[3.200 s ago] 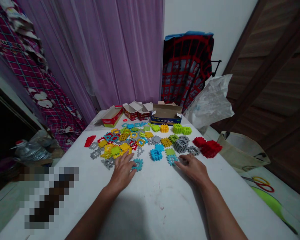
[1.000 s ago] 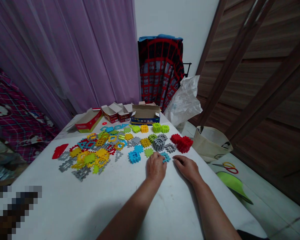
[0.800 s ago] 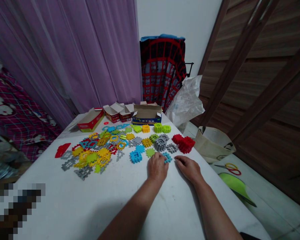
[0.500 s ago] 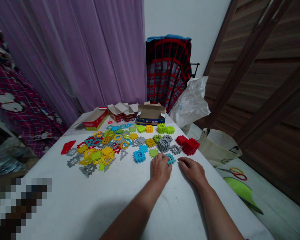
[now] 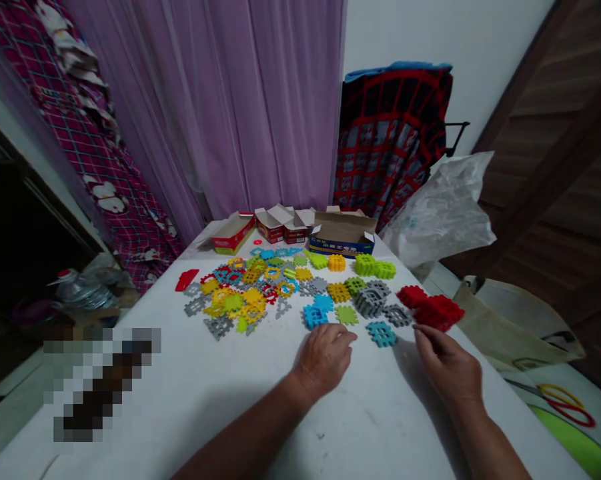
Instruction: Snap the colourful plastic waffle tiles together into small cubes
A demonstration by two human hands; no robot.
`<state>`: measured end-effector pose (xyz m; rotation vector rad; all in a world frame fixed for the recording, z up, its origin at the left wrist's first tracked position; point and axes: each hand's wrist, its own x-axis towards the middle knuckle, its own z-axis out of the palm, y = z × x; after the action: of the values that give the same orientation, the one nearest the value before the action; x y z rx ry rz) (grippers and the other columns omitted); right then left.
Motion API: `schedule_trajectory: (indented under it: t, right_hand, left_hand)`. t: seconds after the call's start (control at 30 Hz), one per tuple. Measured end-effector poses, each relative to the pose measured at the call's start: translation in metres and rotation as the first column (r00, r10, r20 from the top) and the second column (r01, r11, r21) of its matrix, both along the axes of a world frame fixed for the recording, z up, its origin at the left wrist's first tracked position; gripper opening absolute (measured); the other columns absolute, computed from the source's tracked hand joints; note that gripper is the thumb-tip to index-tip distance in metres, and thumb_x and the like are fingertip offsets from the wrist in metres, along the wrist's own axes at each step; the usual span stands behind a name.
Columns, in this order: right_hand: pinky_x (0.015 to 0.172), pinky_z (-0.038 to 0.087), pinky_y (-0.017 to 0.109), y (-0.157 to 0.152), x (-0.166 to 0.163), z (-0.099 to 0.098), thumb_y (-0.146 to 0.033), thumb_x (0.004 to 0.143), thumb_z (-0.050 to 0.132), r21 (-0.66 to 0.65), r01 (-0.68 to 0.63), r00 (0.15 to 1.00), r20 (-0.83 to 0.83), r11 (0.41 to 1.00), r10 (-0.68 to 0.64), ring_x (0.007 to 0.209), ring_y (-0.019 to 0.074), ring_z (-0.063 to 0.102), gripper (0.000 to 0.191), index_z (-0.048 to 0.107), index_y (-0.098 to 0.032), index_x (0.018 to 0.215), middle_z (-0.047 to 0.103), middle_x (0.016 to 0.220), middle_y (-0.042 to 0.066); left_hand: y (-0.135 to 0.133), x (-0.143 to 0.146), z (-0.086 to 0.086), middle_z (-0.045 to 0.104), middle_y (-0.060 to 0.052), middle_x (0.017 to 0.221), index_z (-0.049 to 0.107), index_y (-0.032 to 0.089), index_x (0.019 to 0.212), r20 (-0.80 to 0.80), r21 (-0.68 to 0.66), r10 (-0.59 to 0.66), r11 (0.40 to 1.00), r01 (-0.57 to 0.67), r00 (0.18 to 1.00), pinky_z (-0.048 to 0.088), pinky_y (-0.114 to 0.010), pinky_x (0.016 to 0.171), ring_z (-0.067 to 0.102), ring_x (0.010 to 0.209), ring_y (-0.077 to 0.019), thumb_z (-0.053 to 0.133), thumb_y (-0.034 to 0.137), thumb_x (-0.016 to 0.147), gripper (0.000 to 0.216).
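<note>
Just right of my left hand (image 5: 325,358) lies a teal lattice-shaped plastic building piece (image 5: 381,334), flat on the table and touched by neither hand. My left hand is palm down with loosely bent fingers, and nothing shows in it. Close behind its knuckles stands a small blue stack of pieces (image 5: 315,317), beside a flat lime piece (image 5: 347,315). My right hand (image 5: 447,363) hovers over the table's right side with its fingers apart, holding nothing I can see. Beyond its fingertips is a pile of red pieces (image 5: 433,308). Grey stacked pieces (image 5: 370,301) stand behind the teal one.
A mixed heap of colourful pieces (image 5: 250,297) spreads over the table's left half. Several opened cardboard boxes, one of them blue (image 5: 341,248), line the far edge. A clear plastic bag (image 5: 437,213), a cloth bag (image 5: 517,323) and scissors (image 5: 563,400) are off to the right.
My left hand has left the teal piece and drawn back to the left. My right hand has moved off to the right. The view has turned left.
</note>
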<state>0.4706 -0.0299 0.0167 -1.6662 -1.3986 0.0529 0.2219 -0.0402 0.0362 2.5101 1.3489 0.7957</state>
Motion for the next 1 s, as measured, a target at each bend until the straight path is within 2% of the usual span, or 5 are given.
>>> schedule_trajectory:
  t: [0.17,0.37,0.57,0.8,1.0]
  right_hand:
    - [0.070,0.055,0.029,0.004,-0.063,0.025,-0.049,0.083,0.049,-0.018,-0.357,0.931,0.079,0.934,0.357,0.074,0.0207,0.071,0.036,0.075,-0.025,0.085,0.077,0.086,0.006]
    - [0.074,0.054,0.028,0.013,-0.138,0.031,-0.042,0.088,0.045,-0.045,-0.542,0.839,0.025,0.839,0.543,0.081,0.0202,0.071,0.034,0.074,-0.025,0.087,0.077,0.090,0.006]
    - [0.066,0.049,0.023,0.003,-0.195,0.013,-0.035,0.093,0.041,-0.186,-0.701,0.696,0.030,0.688,0.717,0.070,0.0159,0.069,0.035,0.073,-0.023,0.082,0.075,0.078,0.003]
    - [0.061,0.049,0.022,0.005,-0.196,-0.008,-0.039,0.092,0.046,-0.151,-0.706,0.707,-0.095,0.692,0.701,0.063,0.0156,0.067,0.034,0.072,-0.022,0.080,0.073,0.071,0.002]
    - [0.063,0.050,0.022,0.005,-0.194,-0.007,-0.040,0.093,0.044,-0.157,-0.714,0.698,-0.082,0.682,0.711,0.066,0.0159,0.068,0.036,0.072,-0.022,0.080,0.074,0.074,0.003]
  left_hand:
    - [0.024,-0.091,0.005,0.067,-0.007,0.109,0.067,0.024,0.110,0.015,0.063,0.312,0.948,-0.312,0.950,0.045,-0.037,0.096,0.059,0.105,-0.0212,0.052,0.018,0.091,0.025]
    - [0.041,-0.174,0.005,0.067,-0.005,0.117,0.069,0.027,0.108,-0.082,0.083,0.500,0.865,-0.494,0.862,0.039,-0.041,0.101,0.057,0.113,-0.0238,0.058,0.027,0.088,0.023]
    - [0.045,-0.212,0.002,0.070,-0.004,0.116,0.072,0.026,0.100,-0.093,0.075,0.542,0.840,-0.537,0.835,0.037,-0.041,0.103,0.059,0.112,-0.0231,0.054,0.033,0.092,0.021]
    - [0.087,-0.254,0.018,0.068,-0.006,0.112,0.073,0.027,0.107,-0.237,0.024,0.649,0.748,-0.663,0.723,0.040,-0.037,0.096,0.057,0.109,-0.0241,0.049,0.026,0.091,0.029]
    - [0.122,-0.265,0.022,0.067,-0.006,0.105,0.075,0.031,0.100,-0.331,-0.045,0.614,0.748,-0.662,0.716,0.038,-0.040,0.094,0.054,0.107,-0.0280,0.062,0.027,0.081,0.024]
